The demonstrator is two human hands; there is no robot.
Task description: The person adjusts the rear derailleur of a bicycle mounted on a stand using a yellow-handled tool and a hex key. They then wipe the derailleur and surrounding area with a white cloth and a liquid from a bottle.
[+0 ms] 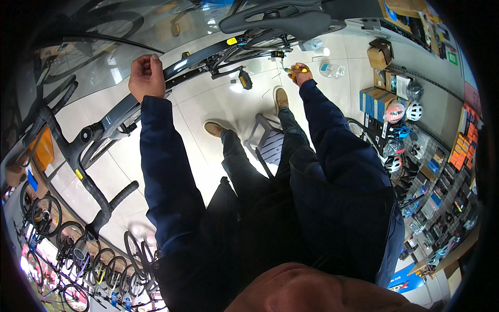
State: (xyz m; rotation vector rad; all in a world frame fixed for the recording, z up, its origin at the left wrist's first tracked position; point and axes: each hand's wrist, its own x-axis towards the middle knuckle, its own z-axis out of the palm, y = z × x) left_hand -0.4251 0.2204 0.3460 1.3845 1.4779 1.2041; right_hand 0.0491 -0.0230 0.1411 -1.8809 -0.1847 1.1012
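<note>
Below the camera, dark blue sleeves (169,166) reach out on either side of a small grey stool (272,144) with a striped seat; brown shoes (215,128) stand on the pale tiled floor (192,106) beyond it.

Past them stretches the bicycle (193,58), its frame dark and slim, with a small yellow label near the saddle end. The drop handlebar (78,148), wrapped in black tape, is at the person's left; the long black saddle (275,23) sits at the far side, right of centre. A black pedal (245,79) with an orange-yellow reflector juts toward the person.

The left grip (147,78) is at the frame between handlebar and saddle, fingers curled and thumb uppermost; whether it clasps the tube I cannot tell. The right grip (303,76) is closed around a yellow-handled tool (288,70), near the rear of the bicycle and just beside a small black mechanism (278,54) there. Whether the tip touches anything is too small to see.

Right of that grip a clear bottle (332,70) lies on the floor. Farther right are cardboard boxes (380,53) and helmets (414,111); far off to the left stands a row of bicycles (101,268).
</note>
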